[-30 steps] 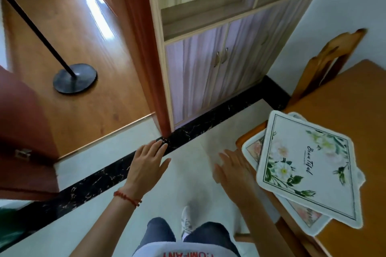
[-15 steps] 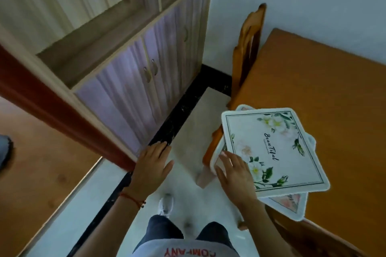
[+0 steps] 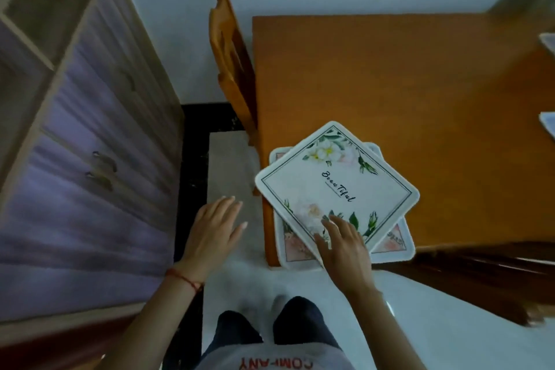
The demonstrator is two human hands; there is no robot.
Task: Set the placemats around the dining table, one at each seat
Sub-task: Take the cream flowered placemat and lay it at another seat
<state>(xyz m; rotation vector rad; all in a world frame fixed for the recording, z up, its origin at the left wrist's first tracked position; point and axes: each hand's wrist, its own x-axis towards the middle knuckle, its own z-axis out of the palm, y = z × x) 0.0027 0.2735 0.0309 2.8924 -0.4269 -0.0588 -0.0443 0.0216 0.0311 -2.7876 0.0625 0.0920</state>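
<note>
A stack of white floral placemats lies on the near left corner of the orange wooden dining table (image 3: 420, 84). The top placemat (image 3: 336, 186) is turned like a diamond and reads "Beautiful". Under it, another placemat (image 3: 393, 245) with pink corners shows at the edges. My right hand (image 3: 342, 243) lies with spread, straight fingers on the near corner of the top placemat. My left hand (image 3: 213, 231) hovers open over the floor, left of the table corner, holding nothing.
A wooden chair (image 3: 231, 69) stands at the table's left side by the white wall. A cabinet (image 3: 90, 144) with purple doors fills the left. Another dark chair (image 3: 480, 273) sits at the near right. Pale edges of other items (image 3: 548, 126) show at the table's right edge.
The view swung right from the doorway to the table. My right hand moved forward onto the top placemat, and my left hand came along beside the table corner.
</note>
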